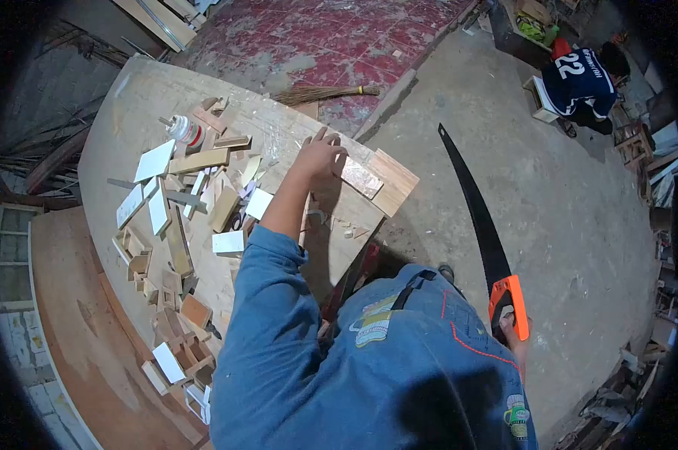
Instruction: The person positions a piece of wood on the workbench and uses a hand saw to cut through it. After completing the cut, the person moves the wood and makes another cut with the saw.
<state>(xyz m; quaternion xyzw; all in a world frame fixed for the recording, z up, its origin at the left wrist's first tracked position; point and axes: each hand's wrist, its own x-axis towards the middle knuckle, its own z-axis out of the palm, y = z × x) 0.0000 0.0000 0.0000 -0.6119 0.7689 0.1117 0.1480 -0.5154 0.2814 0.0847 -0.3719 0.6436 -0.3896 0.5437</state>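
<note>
My right hand is wrapped round the orange handle of a hand saw, its long black blade pointing up and away over the floor. My left hand is over the workbench, fingers apart, with its thumb side right at a speckled flat piece of wood. That piece overlaps a pale wooden board, which juts past the bench's corner. Small wood chips lie on the bench below it.
Wood offcuts, white-faced pieces and a white jar crowd the bench's left part. A broom lies beyond the far edge. At the upper right a person in a dark numbered shirt is bent low.
</note>
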